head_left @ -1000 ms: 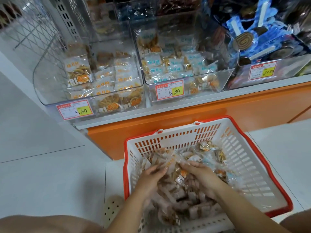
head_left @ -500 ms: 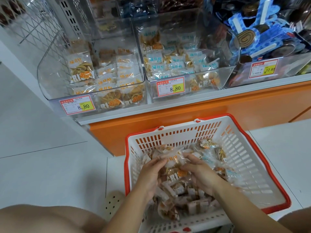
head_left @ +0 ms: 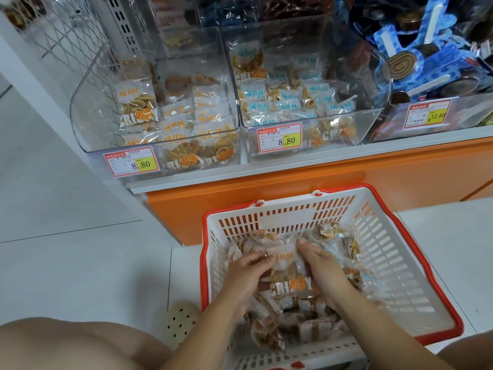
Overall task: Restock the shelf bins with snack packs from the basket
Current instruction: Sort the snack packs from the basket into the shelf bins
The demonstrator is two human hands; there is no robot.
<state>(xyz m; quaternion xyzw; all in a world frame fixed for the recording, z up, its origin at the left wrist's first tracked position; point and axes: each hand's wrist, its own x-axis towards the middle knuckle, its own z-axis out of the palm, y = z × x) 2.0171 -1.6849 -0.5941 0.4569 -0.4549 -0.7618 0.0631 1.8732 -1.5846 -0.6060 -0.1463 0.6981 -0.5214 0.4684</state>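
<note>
Your two hands meet low in the basket (head_left: 394, 257), on top of the heap of snack packs (head_left: 301, 324) that fills its floor. Your left hand (head_left: 250, 273) curls its fingers round the left edge of one clear pack (head_left: 289, 279), and your right hand (head_left: 324, 271) grips its right side, fingertips bent over the top corner. Your right thumb is hidden under the wrapper. The pack's print reads CRI, an orange swirl, then Y, with the middle letters covered. Lower in the heap the packs are a blur of crumpled film and you cannot count them. The basket's near rim is cut off by the bottom edge. On the shelf above, the left bin (head_left: 88, 124) holds orange-lettered packs and the middle bin (head_left: 370, 121) blue-lettered ones, both dimmed by glare on the clear walls. The right bin (head_left: 469, 113) is cut off by the frame edge, and its dark and blue goods are hard to name. A perforated shoe (head_left: 178, 321) shows only its toe just left of the basket
</note>
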